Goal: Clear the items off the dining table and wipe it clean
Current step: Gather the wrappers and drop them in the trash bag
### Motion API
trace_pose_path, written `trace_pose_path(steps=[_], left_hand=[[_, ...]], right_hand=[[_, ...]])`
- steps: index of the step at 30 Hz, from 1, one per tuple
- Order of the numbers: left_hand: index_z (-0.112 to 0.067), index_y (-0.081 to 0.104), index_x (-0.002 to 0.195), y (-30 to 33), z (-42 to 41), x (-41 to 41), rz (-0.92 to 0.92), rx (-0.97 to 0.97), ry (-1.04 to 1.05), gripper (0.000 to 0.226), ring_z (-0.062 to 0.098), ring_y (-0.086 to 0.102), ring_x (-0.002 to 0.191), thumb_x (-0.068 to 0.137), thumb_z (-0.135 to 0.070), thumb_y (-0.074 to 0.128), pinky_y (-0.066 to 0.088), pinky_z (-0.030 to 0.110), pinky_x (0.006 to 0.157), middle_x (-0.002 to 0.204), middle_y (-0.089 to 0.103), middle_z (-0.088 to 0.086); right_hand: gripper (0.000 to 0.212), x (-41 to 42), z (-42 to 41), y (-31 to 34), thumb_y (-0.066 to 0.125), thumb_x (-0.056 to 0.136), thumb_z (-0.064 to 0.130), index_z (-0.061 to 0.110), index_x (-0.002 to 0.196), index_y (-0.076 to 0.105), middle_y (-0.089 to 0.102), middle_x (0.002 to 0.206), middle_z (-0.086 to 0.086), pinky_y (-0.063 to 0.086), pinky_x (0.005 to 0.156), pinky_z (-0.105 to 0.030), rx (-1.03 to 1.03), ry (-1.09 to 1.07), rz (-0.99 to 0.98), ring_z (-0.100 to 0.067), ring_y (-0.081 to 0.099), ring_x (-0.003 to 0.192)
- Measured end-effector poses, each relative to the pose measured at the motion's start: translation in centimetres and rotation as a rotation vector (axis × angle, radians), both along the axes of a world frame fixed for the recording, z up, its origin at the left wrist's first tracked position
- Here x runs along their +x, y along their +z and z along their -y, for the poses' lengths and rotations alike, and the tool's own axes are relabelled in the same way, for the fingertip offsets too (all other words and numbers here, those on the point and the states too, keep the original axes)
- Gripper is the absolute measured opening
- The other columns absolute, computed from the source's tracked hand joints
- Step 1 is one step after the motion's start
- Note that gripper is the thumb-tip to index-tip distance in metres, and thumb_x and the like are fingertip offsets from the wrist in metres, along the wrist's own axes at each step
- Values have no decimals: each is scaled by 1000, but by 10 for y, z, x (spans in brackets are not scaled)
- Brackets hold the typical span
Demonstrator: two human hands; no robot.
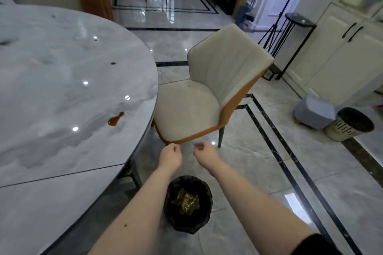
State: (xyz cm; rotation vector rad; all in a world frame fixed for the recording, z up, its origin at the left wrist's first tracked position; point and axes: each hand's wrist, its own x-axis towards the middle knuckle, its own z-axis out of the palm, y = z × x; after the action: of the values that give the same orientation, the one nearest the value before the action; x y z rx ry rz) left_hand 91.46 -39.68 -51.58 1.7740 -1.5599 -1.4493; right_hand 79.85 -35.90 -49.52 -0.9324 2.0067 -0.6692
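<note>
We judge the clearing close to done and the wiping not yet begun. The surface (51,80), a round grey marble top, fills the left of the view; no dishes show on the part we see, but its far left runs out of view. The chair (207,93) stands pushed against its right edge. On the floor below our arms sits the bin (187,223), black-lined, with crumpled yellowish wrappers at the bottom.

Both hands hang over the floor just past the bin, near each other. Left hand (171,156): fingers loosely curled, nothing held. Right hand (205,154): same, nothing in it. No cloth in view.

Left to do: a brown sauce stain (115,119) near the surface's right edge, glossy and wet-looking, plus a few dark crumbs (113,63) further in.
</note>
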Motion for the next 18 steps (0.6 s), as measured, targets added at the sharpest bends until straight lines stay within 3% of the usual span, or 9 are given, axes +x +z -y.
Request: trace_pose_path(steps=[4, 10, 14, 18], left_hand=[[-5, 62, 103, 45, 3, 23, -5, -139, 111, 26, 31, 61, 98, 96, -12, 38, 50, 40, 88, 105, 65, 15], [-12, 59, 97, 92, 9, 70, -37, -191, 275, 21, 30, 60, 98, 94, -11, 38, 51, 39, 89, 105, 63, 13], [-6, 60, 106, 112, 2, 105, -40, -208, 366, 27, 33, 58, 107, 93, -10, 37, 47, 44, 97, 113, 62, 17], [-6, 59, 111, 135, -11, 136, -11, -219, 501, 29, 32, 58, 107, 94, -10, 36, 48, 42, 95, 113, 62, 15]], right_hand=[[32, 26, 7, 51, 47, 90, 5, 4, 120, 56, 60, 115, -13, 43, 94, -29, -84, 34, -11, -25, 55, 111], [29, 72, 20, 87, 50, 87, 2, 0, 115, 58, 54, 94, -7, 45, 89, -30, -153, 141, -12, -18, 51, 91], [28, 101, 29, 107, 50, 89, 4, 3, 116, 57, 56, 99, -5, 39, 81, -18, -173, 248, -16, -21, 56, 101], [32, 131, 35, 126, 47, 89, 7, 6, 119, 56, 56, 101, -5, 45, 83, -26, -181, 380, 34, -19, 54, 93]])
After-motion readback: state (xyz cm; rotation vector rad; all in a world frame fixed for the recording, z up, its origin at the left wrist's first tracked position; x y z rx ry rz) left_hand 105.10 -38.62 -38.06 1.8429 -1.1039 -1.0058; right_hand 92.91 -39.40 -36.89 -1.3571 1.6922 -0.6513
